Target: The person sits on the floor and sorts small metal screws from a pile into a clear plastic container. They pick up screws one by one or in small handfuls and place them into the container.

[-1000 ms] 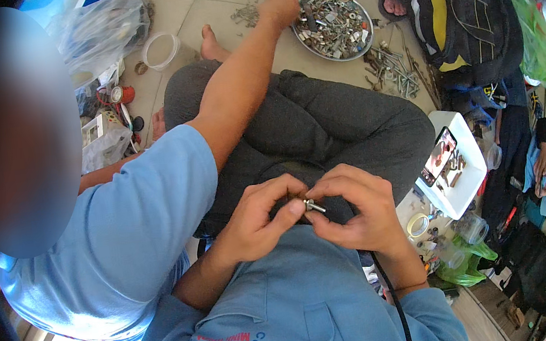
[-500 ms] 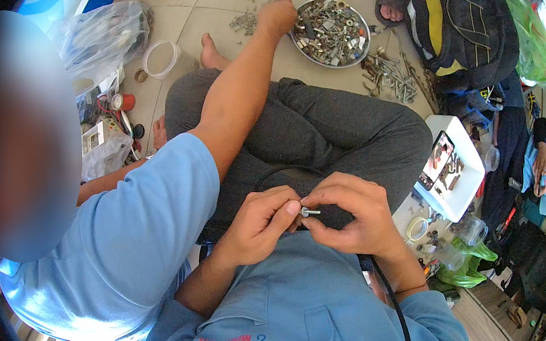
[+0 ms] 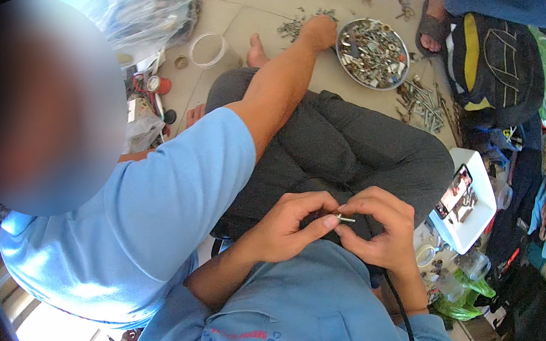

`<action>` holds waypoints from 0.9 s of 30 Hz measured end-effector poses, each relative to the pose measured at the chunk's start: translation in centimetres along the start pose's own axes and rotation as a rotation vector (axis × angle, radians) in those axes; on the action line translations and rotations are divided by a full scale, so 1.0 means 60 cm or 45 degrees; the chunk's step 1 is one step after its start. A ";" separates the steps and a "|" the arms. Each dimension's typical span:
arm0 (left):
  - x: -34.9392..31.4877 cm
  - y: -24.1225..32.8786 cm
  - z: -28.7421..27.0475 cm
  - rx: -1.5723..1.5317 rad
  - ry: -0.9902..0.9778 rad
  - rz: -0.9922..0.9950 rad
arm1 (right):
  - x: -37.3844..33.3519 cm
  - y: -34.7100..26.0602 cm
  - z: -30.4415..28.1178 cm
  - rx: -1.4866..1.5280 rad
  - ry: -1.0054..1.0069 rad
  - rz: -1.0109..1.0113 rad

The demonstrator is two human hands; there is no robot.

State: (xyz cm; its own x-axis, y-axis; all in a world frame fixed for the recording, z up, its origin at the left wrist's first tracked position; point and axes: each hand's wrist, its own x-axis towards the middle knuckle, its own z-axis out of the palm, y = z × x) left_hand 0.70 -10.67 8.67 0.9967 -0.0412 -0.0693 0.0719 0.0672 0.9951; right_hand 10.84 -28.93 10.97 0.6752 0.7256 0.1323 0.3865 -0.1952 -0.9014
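In front of my chest, my left hand pinches a small silver metal bolt between thumb and forefinger. The bolt's shank points to the right, while its other end is hidden by my fingers. Curled round the same bolt from the right, my right hand has its thumb and forefinger tips against it near the left fingertips. Its remaining fingers are bent. The bolt is too small to make out a thread or nut.
At my left, a co-worker in a blue shirt reaches a hand to loose screws beside a metal bowl of hardware. Bolts lie by the bowl. A white tub with a phone and a black backpack are at right.
The whole view has shifted, so everything sits farther right and lower. Both my hands remain together on the bolt. The co-worker's hand stays beside the bowl.
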 end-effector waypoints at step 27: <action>-0.018 -0.021 -0.015 0.107 -0.064 0.091 | 0.007 -0.025 0.015 -0.112 -0.013 -0.012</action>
State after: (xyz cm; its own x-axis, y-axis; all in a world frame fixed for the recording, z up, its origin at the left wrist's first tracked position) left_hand -0.43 -9.84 7.43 0.9960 -0.0892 0.0032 -0.0043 -0.0122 0.9999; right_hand 9.97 -27.77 12.02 0.6647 0.7346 0.1362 0.4470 -0.2450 -0.8603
